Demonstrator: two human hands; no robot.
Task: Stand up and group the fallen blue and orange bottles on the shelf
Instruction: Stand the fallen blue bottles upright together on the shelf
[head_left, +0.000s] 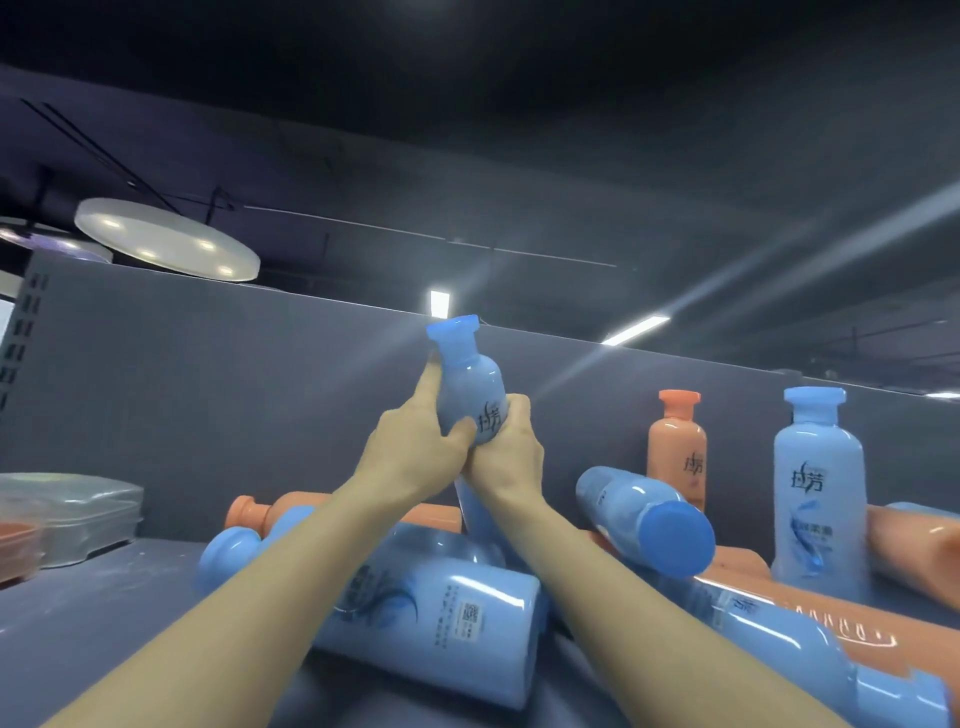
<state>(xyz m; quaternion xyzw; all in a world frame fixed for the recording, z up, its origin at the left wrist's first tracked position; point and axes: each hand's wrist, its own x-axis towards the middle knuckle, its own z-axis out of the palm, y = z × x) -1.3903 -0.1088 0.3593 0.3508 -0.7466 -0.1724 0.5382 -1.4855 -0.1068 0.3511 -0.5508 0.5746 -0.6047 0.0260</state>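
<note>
Blue bottle (470, 387), cap up, is held above the shelf (104, 587) by both hands: left hand (415, 447) fingers (431, 379) and right hand (506, 452) curl round its lower body. Glossy plastic looks slippery, probably light and rigid; gripping the waist seems safest. Fallen blue bottles (431, 608) and orange bottles (270, 512) lie below; two stand at right.

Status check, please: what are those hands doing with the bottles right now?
Left hand and right hand both grip one blue bottle, cap up. Two bottles stand at the right; the rest lie toppled. Fallen bottles crowd the shelf below.
</note>
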